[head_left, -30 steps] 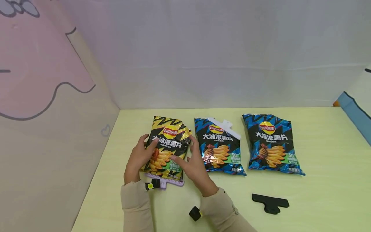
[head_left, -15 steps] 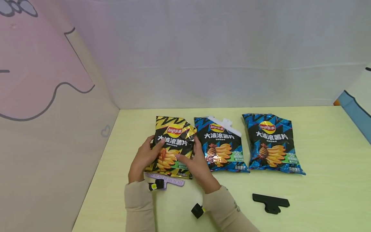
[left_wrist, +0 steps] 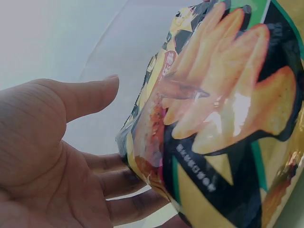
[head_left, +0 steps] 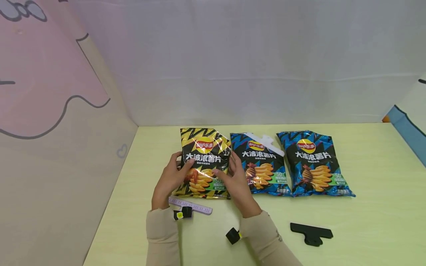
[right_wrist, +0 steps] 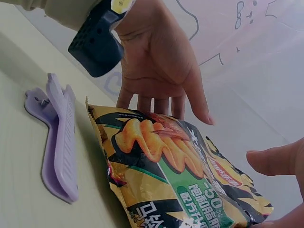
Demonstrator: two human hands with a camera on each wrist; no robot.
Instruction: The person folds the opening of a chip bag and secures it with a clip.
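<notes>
A yellow-and-black chip bag point(head_left: 205, 162) point(left_wrist: 223, 118) point(right_wrist: 175, 171) is held between both hands over the yellow-green table point(head_left: 372, 177). My left hand point(head_left: 178, 171) point(left_wrist: 102, 142) point(right_wrist: 161, 61) grips the bag's left edge, fingers behind it and thumb at the front. On the right edge, my right hand point(head_left: 233, 171) point(right_wrist: 280, 164) holds it the same way. A purple bag clip point(head_left: 190, 205) point(right_wrist: 59, 142) lies flat on the table just below the bag, apart from it.
Two blue chip bags lie to the right: the middle one point(head_left: 264, 171) has a white clip point(head_left: 265, 143) on its top corner, the other point(head_left: 314, 162) has none. A black clip point(head_left: 311, 233) lies near the front right. Walls stand at the left and back.
Both hands have carried the yellow bag away from me and slightly right, off the purple clip, which stays where it lay.
</notes>
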